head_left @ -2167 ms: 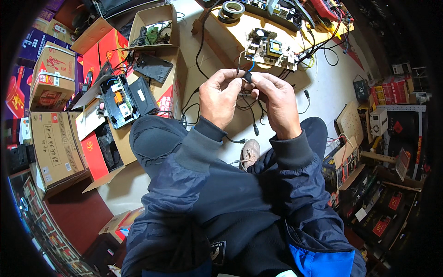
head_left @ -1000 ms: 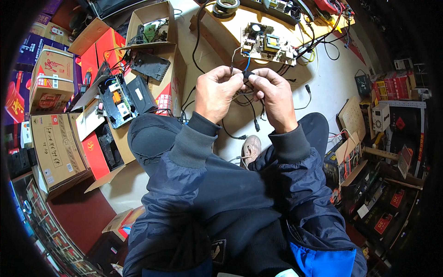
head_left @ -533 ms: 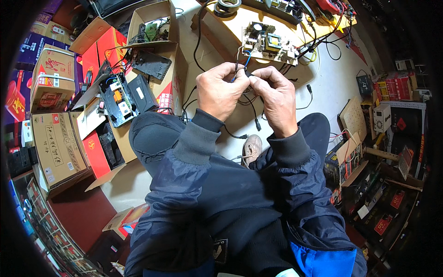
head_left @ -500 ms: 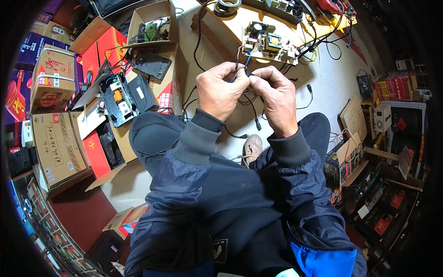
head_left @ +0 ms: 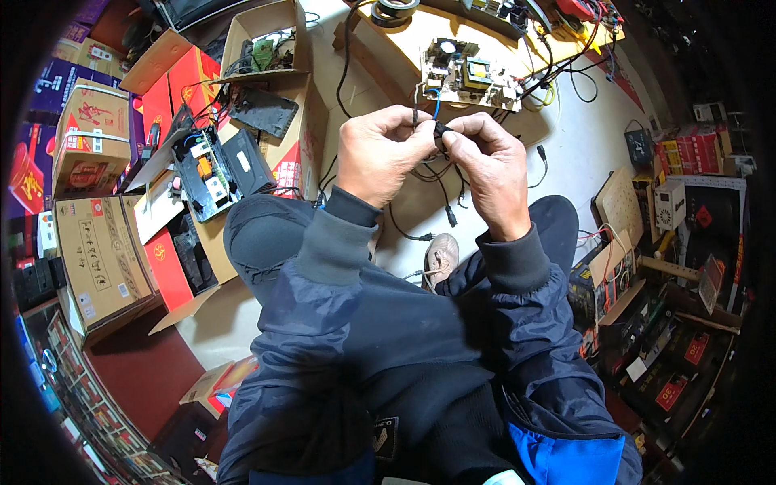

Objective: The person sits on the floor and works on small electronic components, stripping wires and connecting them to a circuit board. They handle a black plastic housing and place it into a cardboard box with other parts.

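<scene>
My left hand (head_left: 378, 153) is closed, thumb and forefinger pinching wires just below a circuit board (head_left: 470, 77). Between both hands shows a small dark piece on a black wire (head_left: 440, 129); whether it is tape or a connector I cannot make out. My right hand (head_left: 491, 162) pinches its other side, thumb against forefinger. A blue wire (head_left: 437, 101) runs from the board's near edge down to the fingertips. The board, with a yellow transformer (head_left: 477, 74), lies at the edge of the wooden table (head_left: 380, 50).
Black cables (head_left: 446, 202) with plugs hang below my hands and trail over the floor. A black roll of tape (head_left: 396, 10) lies at the table's far left. Cardboard boxes (head_left: 105, 250) and an opened electronic unit (head_left: 206, 174) stand to the left; more boxed goods (head_left: 671, 347) are at the right.
My hands have moved slightly apart, the right a little to the right and the left a little to the left. More of the dark piece shows between the fingertips.
</scene>
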`<action>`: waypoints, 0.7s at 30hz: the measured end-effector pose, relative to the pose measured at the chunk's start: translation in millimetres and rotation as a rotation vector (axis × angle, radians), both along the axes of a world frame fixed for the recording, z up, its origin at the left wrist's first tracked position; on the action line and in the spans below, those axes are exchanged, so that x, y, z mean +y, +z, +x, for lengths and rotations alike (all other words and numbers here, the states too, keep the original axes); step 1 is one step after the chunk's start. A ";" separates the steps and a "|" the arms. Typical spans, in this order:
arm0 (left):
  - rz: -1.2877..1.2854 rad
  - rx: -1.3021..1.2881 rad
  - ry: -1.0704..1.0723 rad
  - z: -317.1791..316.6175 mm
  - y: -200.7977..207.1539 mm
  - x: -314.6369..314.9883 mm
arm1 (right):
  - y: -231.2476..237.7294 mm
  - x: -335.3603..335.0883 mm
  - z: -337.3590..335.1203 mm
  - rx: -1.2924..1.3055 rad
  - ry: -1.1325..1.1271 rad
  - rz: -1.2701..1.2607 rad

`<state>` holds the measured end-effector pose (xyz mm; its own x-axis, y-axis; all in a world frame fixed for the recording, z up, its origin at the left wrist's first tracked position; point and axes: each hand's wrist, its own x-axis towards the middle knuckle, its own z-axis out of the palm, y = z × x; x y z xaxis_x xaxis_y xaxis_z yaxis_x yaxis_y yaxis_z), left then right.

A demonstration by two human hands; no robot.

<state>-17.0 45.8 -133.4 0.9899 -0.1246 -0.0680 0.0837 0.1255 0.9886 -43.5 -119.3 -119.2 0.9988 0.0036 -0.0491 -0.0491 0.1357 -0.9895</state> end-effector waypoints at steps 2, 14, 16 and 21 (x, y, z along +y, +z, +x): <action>-0.058 0.034 -0.027 0.4 1.8 2.3 | 0.4 -2.2 -0.4 -0.005 0.004 0.002; 0.149 -0.078 0.014 0.9 -2.1 -0.6 | 1.5 -2.3 -2.6 0.004 -0.007 -0.050; 0.153 -0.093 0.042 0.5 -2.8 -3.2 | 2.4 -1.1 -3.5 0.022 -0.008 -0.014; 0.118 -0.153 0.148 0.5 -3.5 -9.2 | 2.1 3.2 -4.4 0.013 -0.009 0.024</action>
